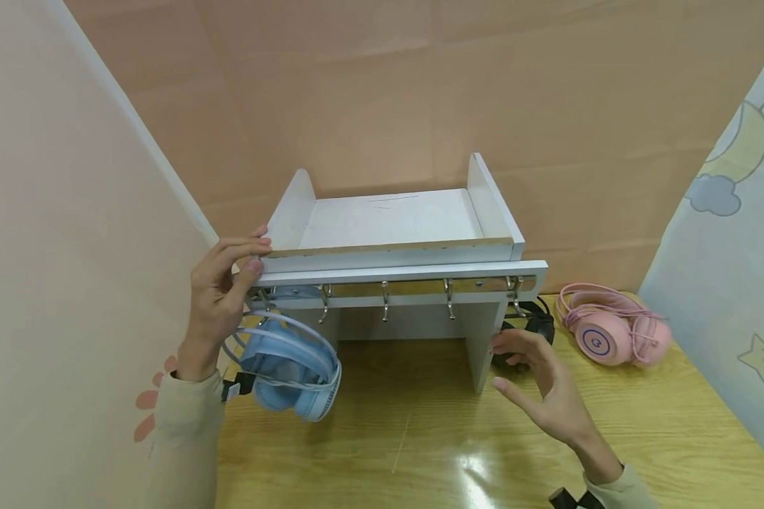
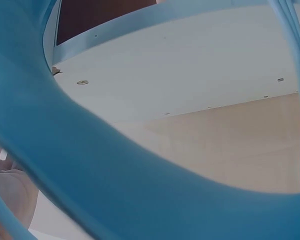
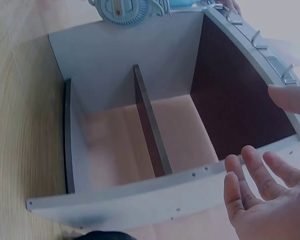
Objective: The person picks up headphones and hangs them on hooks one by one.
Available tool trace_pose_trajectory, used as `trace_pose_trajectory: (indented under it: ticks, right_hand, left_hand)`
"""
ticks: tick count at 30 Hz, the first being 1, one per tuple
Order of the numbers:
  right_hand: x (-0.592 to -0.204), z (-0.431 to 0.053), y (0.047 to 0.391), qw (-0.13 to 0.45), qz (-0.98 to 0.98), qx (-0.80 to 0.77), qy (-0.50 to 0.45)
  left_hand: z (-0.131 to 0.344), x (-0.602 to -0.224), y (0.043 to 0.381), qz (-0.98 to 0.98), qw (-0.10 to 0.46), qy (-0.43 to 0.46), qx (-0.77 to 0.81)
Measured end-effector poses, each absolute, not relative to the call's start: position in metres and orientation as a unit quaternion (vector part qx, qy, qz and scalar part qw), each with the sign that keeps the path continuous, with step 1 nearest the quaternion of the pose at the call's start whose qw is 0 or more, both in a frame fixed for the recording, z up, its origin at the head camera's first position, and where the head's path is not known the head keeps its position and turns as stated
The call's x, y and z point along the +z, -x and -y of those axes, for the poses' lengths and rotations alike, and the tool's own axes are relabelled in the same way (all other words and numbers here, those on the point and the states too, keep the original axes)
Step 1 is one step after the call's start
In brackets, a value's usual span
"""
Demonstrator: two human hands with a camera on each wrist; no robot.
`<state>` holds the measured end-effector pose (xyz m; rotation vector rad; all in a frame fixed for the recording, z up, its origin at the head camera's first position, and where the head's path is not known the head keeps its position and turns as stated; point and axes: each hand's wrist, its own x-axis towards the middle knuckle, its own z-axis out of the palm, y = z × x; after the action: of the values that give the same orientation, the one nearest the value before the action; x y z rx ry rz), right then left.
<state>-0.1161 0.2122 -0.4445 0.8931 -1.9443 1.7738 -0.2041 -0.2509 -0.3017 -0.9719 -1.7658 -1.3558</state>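
Observation:
A white wooden shelf (image 1: pixel 395 272) stands on the table, with a row of metal hooks (image 1: pixel 385 300) along its front. My left hand (image 1: pixel 219 293) grips its upper left corner, thumb in front and fingers over the edge. Light blue headphones (image 1: pixel 293 367) hang at the leftmost hook, below that hand. In the left wrist view their blue band (image 2: pixel 115 170) blocks much of the shelf's underside. My right hand (image 1: pixel 550 396) is beside the right side panel (image 1: pixel 486 339), fingers spread and palm empty. The right wrist view shows its fingers (image 3: pixel 262 175) near the panel's edge.
Pink headphones (image 1: pixel 605 336) lie on the wooden table (image 1: pixel 356 459) at the right. Black headphones (image 1: pixel 537 324) sit behind the right panel, partly hidden. A patterned white wall (image 1: pixel 726 268) bounds the right, a pale wall (image 1: pixel 83 247) the left, and a brown backdrop (image 1: pixel 382 92) the rear.

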Motion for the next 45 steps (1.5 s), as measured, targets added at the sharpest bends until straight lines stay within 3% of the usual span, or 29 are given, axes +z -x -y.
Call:
trace_pose_trajectory:
  ticks: [12,20,33,45]
  right_hand:
    - [-0.445,-0.233,0.134,0.214,0.662,0.643,-0.32]
    - [-0.449,-0.251,0.148,0.193,0.688,0.648,-0.262]
    - [-0.449,-0.27,0.166,0.218,0.681,0.661,-0.231]
    - [-0.45,-0.29,0.183,0.224,0.781,0.566,-0.142]
  left_hand:
    - [0.251,-0.301,0.202,0.68,0.345,0.374,-0.528]
    - [0.251,-0.301,0.201,0.686,0.344,0.368,-0.526]
    - [0.25,-0.299,0.201,0.686,0.345,0.364,-0.527]
    - [0.247,-0.298,0.2,0.695,0.348,0.355,-0.519]
